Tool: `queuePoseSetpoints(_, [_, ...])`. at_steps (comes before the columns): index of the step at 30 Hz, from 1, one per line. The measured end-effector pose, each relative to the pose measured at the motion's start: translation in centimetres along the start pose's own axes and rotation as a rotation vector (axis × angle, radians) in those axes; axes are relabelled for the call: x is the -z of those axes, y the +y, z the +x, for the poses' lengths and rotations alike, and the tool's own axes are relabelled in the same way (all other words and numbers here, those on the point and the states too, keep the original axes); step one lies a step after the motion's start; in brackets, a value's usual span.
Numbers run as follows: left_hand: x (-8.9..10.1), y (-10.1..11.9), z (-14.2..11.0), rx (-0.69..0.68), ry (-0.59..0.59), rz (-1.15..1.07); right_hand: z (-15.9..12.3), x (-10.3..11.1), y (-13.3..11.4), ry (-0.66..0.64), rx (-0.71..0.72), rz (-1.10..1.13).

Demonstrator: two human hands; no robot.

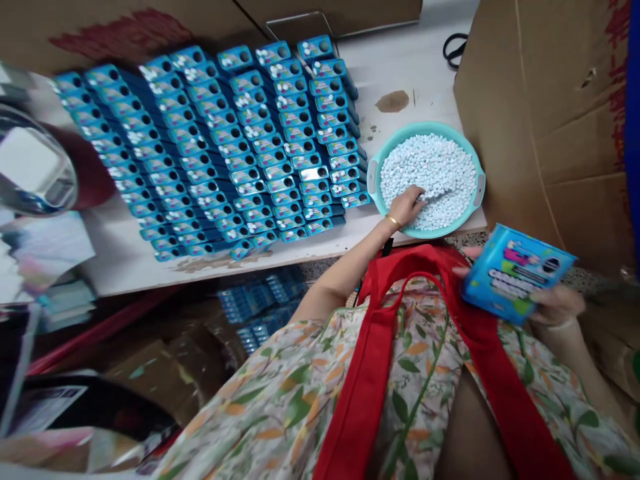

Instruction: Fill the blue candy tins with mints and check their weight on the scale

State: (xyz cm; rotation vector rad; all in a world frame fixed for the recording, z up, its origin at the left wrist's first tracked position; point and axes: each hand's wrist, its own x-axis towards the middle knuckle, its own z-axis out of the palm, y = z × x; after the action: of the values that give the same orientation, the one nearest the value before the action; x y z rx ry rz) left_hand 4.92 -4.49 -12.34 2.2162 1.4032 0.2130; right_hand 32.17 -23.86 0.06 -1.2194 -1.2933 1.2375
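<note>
My left hand (407, 207) reaches into a teal bowl (380, 160) full of small white pellets (435, 167); its fingers are curled down into the pellets at the bowl's near edge, and a gold bangle sits on the wrist. My right hand (557, 303) is closed on a blue printed box (517, 273), held tilted over my lap at the right. Several rows of small blue tins (225, 147) with white pellets inside cover the table (400, 67) to the left of the bowl.
A large cardboard box (550, 113) stands right of the bowl. Black scissors (454, 48) lie at the table's far edge. A shiny metal object (30, 167) is at the left. More blue tins (260, 307) lie under the table. I wear a red apron.
</note>
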Motion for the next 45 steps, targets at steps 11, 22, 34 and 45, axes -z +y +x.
queuePoseSetpoints(11, [10.5,1.3,-3.1,-0.369,0.025,0.111,10.8,-2.7,13.6,0.177,0.328,-0.447])
queuePoseSetpoints(22, [14.2,9.0,-4.1,-0.344,-0.237,0.573,12.3,-6.2,12.7,0.077,0.383,-0.544])
queuePoseSetpoints(34, [14.9,8.9,-4.4,-0.280,-0.008,0.685,12.7,-6.5,14.1,0.103,0.434,-0.538])
queuePoseSetpoints(45, [6.7,-2.8,4.3,-0.139,-0.139,0.533,10.9,-5.1,14.5,0.214,0.404,-0.479])
